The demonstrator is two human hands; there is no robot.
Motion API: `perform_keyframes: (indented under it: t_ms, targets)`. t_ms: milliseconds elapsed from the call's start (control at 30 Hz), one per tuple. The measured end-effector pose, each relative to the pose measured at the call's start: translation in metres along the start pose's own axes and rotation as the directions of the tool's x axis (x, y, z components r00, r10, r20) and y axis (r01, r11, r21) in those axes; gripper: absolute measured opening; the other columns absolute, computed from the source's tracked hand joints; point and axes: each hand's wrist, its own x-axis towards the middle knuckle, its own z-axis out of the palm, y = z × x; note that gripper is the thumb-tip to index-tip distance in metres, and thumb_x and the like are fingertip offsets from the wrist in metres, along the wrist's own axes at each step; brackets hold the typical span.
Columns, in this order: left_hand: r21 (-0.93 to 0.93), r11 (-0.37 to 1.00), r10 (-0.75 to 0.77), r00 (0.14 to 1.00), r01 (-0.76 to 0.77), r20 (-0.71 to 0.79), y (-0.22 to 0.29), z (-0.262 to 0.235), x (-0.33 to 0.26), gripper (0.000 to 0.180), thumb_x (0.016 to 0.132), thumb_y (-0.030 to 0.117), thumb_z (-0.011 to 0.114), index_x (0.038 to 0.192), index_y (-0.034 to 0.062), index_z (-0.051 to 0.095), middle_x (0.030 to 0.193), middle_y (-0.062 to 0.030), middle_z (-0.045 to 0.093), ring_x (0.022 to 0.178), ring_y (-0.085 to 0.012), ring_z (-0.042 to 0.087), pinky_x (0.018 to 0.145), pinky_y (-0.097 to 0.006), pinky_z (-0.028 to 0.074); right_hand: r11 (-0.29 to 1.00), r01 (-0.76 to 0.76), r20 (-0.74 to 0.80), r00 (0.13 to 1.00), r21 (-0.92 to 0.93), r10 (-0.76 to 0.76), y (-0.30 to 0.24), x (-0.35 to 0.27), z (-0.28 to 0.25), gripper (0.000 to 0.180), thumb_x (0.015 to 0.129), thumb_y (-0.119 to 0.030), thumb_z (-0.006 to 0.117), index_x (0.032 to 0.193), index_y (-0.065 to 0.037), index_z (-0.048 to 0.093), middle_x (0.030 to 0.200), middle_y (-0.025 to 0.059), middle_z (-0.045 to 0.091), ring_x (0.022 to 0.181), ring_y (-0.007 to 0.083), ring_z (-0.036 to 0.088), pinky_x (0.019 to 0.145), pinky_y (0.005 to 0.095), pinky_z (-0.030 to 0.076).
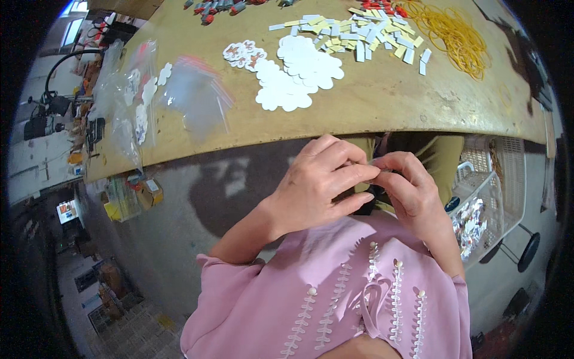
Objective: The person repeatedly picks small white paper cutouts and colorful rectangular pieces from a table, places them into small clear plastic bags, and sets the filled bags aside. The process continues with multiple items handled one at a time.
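Observation:
My left hand [323,182] and my right hand [412,186] meet just off the table's near edge, above my lap. The fingertips of both are pinched together at one spot. Whatever lies between them is too small and too covered by the fingers to name. Beyond them on the table [382,113] lies a heap of white, scallop-edged flat cutouts [299,72]. Beside it is a smaller pile of similar cutouts with brown printing [245,55]. Clear zip bags [197,96] with red-striped tops are fanned out at the left.
Small yellow and white rectangular pieces [373,33] are strewn at the back, next to yellow rubber bands [448,36]. Red and grey small parts [218,7] lie at the far edge. A plastic basket [511,179] and a clear bin of packed pieces [472,221] stand at my right.

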Motion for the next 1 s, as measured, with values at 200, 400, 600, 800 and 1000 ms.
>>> perform_keyframes:
  t_ms: [200, 400, 600, 800, 1000]
  targets:
    - [-0.085, 0.995, -0.041, 0.987, 0.055, 0.153, -0.023, -0.004, -0.011, 0.018, 0.084, 0.013, 0.082, 0.100, 0.0076, 0.076, 0.112, -0.0081, 0.068, 0.106, -0.0297, 0.065, 0.093, -0.042, 0.055, 0.996, 0.040, 0.043, 0.998, -0.078, -0.037, 0.003, -0.003, 0.008, 0.027, 0.076, 0.000, 0.071, 0.102, -0.003, 0.069, 0.105, 0.0135, 0.066, 0.094, 0.0334, 0.066, 0.083, 0.0423, 0.056]
    - [0.302, 0.901, -0.237, 0.936, 0.312, -0.260, -0.073, -0.072, -0.001, 0.025, 0.087, 0.014, 0.085, 0.107, 0.0025, 0.074, 0.107, -0.0129, 0.071, 0.106, -0.0352, 0.069, 0.093, -0.042, 0.056, 0.990, -0.009, 0.097, 0.995, -0.140, 0.023, 0.006, -0.009, -0.002, 0.025, 0.079, 0.004, 0.076, 0.103, -0.002, 0.070, 0.097, 0.0123, 0.067, 0.086, 0.0336, 0.066, 0.076, 0.0436, 0.054]
    - [0.433, 0.855, -0.210, 0.953, 0.287, -0.218, -0.092, -0.082, -0.015, 0.022, 0.088, 0.010, 0.083, 0.106, 0.0011, 0.075, 0.103, -0.0124, 0.073, 0.099, -0.0318, 0.072, 0.088, -0.041, 0.057, 0.992, -0.102, 0.061, 0.992, -0.075, 0.107, 0.012, -0.018, 0.006, 0.025, 0.082, 0.005, 0.077, 0.106, -0.001, 0.072, 0.095, 0.0127, 0.064, 0.088, 0.0331, 0.065, 0.074, 0.0423, 0.054]
    - [0.162, 0.884, -0.377, 0.873, 0.439, -0.310, -0.082, -0.082, -0.011, 0.009, 0.093, 0.002, 0.076, 0.102, -0.0008, 0.077, 0.095, -0.0115, 0.075, 0.079, -0.0187, 0.073, 0.072, -0.031, 0.058, 0.983, -0.105, 0.088, 0.989, -0.149, 0.119, 0.011, -0.017, 0.007, 0.023, 0.080, 0.000, 0.069, 0.103, -0.002, 0.071, 0.101, 0.0134, 0.064, 0.094, 0.0336, 0.064, 0.084, 0.0428, 0.055]
    - [0.147, 0.890, -0.343, 0.845, 0.432, -0.411, -0.092, -0.072, -0.017, 0.008, 0.096, 0.000, 0.074, 0.103, -0.0018, 0.076, 0.094, -0.0075, 0.074, 0.078, -0.0098, 0.069, 0.070, -0.028, 0.057, 0.962, -0.002, 0.035, 0.999, -0.274, 0.012, 0.009, -0.017, 0.007, 0.024, 0.081, -0.007, 0.070, 0.105, -0.004, 0.071, 0.105, 0.0107, 0.065, 0.101, 0.0310, 0.065, 0.087, 0.0434, 0.055]
